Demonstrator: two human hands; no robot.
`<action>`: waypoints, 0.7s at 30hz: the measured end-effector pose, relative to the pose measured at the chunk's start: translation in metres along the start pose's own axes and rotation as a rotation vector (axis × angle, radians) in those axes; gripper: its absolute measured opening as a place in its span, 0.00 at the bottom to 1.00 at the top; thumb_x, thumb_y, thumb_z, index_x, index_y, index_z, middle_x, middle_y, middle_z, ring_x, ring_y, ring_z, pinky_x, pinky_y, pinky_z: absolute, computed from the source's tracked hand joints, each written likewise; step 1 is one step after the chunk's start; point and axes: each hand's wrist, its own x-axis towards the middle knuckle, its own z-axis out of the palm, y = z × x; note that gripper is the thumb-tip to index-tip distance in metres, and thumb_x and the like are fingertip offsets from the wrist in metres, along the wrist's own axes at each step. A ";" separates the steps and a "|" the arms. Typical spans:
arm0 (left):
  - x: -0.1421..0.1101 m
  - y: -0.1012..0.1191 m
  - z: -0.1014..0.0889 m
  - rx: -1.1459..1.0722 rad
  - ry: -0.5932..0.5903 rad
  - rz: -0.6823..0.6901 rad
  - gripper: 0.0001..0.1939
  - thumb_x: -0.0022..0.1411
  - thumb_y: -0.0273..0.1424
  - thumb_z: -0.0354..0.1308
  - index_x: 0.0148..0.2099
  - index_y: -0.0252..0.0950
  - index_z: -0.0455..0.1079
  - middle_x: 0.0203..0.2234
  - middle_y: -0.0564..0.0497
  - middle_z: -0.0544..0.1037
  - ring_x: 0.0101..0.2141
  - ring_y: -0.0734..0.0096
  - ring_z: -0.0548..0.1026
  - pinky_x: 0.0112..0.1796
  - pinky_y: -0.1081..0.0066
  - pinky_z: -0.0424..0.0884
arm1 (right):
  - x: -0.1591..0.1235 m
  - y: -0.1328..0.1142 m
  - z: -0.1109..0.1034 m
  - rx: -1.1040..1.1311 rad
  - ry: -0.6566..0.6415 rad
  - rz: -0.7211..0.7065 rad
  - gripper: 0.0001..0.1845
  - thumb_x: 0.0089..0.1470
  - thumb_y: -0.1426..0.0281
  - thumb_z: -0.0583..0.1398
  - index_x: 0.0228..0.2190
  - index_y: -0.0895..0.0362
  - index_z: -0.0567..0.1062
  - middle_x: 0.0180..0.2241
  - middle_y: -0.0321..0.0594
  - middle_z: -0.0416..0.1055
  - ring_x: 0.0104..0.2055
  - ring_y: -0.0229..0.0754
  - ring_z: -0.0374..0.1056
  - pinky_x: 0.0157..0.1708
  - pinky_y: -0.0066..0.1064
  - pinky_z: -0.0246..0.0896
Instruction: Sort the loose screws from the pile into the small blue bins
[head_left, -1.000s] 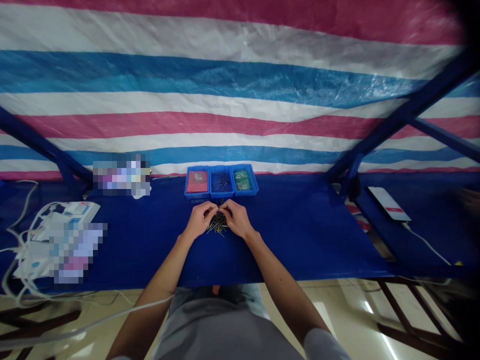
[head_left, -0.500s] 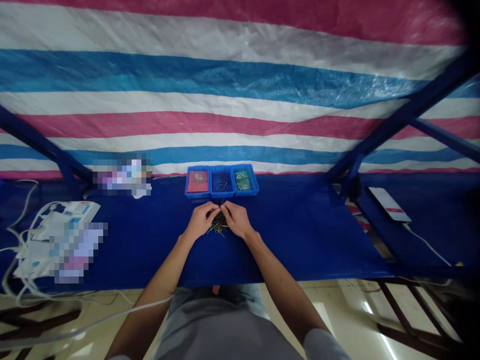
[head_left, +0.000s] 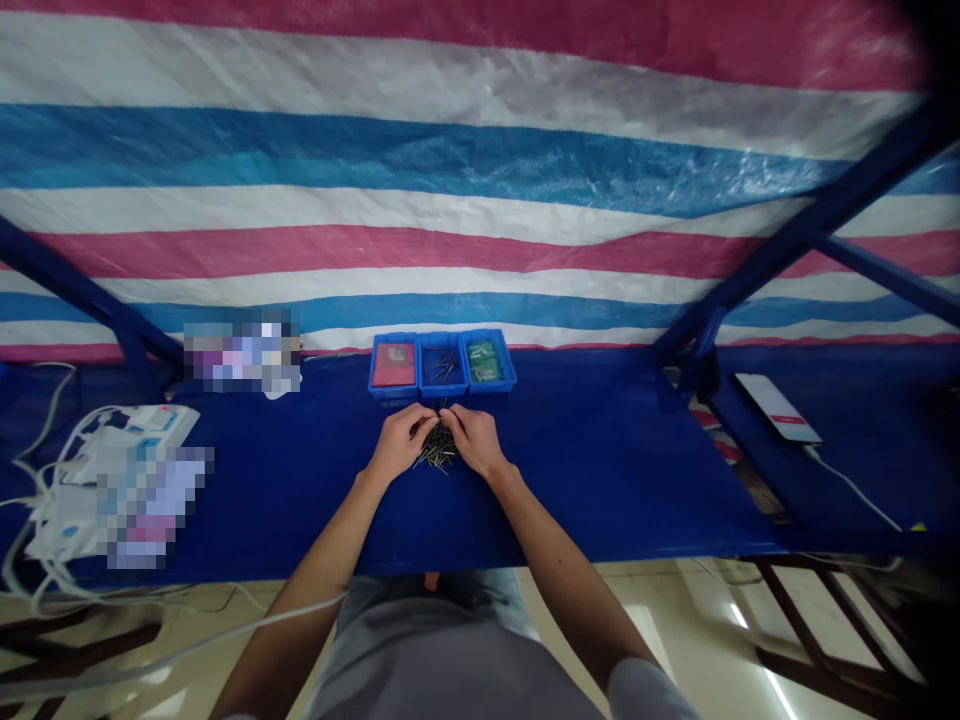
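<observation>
Both hands are curled over a loose heap of thin dark metal pins (head_left: pixel 438 452) on the blue desk (head_left: pixel 600 480), the left hand (head_left: pixel 395 443) and right hand (head_left: pixel 475 441) facing each other with the heap between them. The fingers (head_left: pixel 454 421) of both hands are bent downward, their tips close together over the heap. From this distance, and with the knuckles in the way, I can't tell whether they are gripping any pins or only cupping them. Some pins splay out from under the fingers toward the person.

Just ahead of the fingers stand three blue plastic bins (head_left: pixel 442 394) in a row. The left one holds a red packet (head_left: pixel 394 365), the middle one a few dark pins (head_left: pixel 441 366), and the right one green packets (head_left: pixel 482 360). Well to the left of the fingers lie a white power strip (head_left: pixel 154 423) and tangled white cables (head_left: pixel 45 520). Well to the right, a phone (head_left: pixel 776 408) rests on a lower blue shelf (head_left: pixel 847 520).

The pins look light, stiff and easily slipped apart, with little to hold on each. They would likely be best taken by the shank from the heap's loose edge, a few at a time, since a heap like this may shift and scatter.
</observation>
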 end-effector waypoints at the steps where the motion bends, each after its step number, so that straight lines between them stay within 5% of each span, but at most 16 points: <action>1: 0.000 0.000 0.000 -0.005 0.010 -0.011 0.12 0.70 0.37 0.52 0.38 0.36 0.73 0.27 0.52 0.73 0.27 0.73 0.69 0.31 0.73 0.64 | 0.000 -0.001 -0.001 0.029 0.003 -0.009 0.18 0.68 0.58 0.51 0.34 0.54 0.73 0.26 0.36 0.73 0.27 0.38 0.69 0.30 0.27 0.55; 7: 0.001 0.002 -0.002 -0.027 0.022 -0.041 0.13 0.69 0.37 0.53 0.36 0.36 0.72 0.27 0.52 0.74 0.25 0.74 0.67 0.29 0.73 0.62 | 0.000 0.002 0.001 0.104 -0.007 -0.106 0.12 0.68 0.65 0.52 0.41 0.53 0.75 0.39 0.41 0.76 0.39 0.41 0.72 0.41 0.29 0.61; 21: -0.001 -0.006 0.001 0.025 0.040 -0.018 0.13 0.69 0.38 0.53 0.39 0.37 0.74 0.30 0.50 0.78 0.28 0.72 0.73 0.33 0.72 0.66 | 0.000 0.002 0.002 0.009 -0.039 -0.074 0.14 0.69 0.64 0.50 0.35 0.54 0.72 0.31 0.38 0.74 0.32 0.39 0.69 0.34 0.28 0.56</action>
